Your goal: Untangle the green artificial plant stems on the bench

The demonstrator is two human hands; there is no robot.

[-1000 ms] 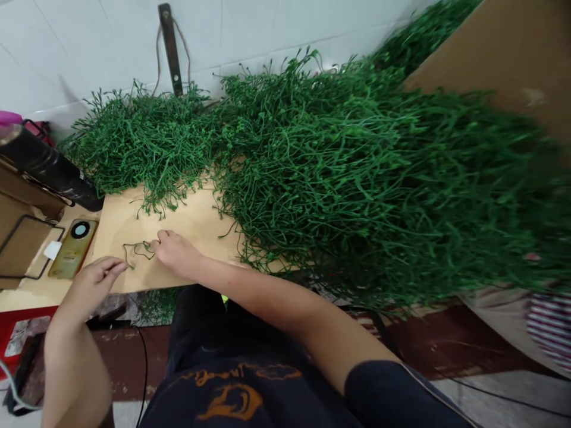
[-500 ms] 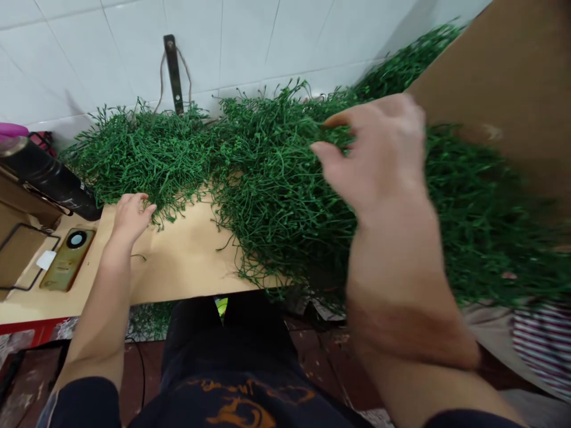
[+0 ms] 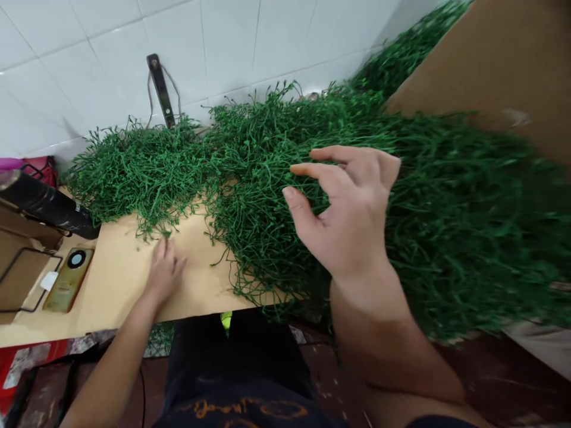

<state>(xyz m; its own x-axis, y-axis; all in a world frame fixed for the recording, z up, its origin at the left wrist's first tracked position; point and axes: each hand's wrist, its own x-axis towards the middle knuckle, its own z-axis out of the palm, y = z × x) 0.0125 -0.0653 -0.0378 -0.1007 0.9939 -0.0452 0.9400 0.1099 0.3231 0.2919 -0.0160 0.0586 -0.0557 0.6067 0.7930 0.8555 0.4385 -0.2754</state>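
My left hand [image 3: 165,270] is low over the bare part of the tan board [image 3: 120,279]. Its fingers are close together, with a small green plastic stem [image 3: 166,234] at their tips; part of the grip is hidden. A heap of thin green artificial stems [image 3: 143,172] lies just beyond that hand. My right hand [image 3: 350,208] hovers above a larger tangled pile of the same green stems [image 3: 263,220]. Its thumb and fingers are curved and apart, and nothing shows between them.
At the left lie a black bottle [image 3: 49,202], a phone [image 3: 69,279] and a wire frame [image 3: 31,309]. A dark metal strip with string [image 3: 161,89] leans on the tiled wall [image 3: 232,41]. A large cardboard sheet [image 3: 491,65] rises at the right.
My left hand has moved right and nearer to me across the board; the loose stem there no longer lies in the open. My right hand has moved left and lower over the pile. The view has shifted slightly.
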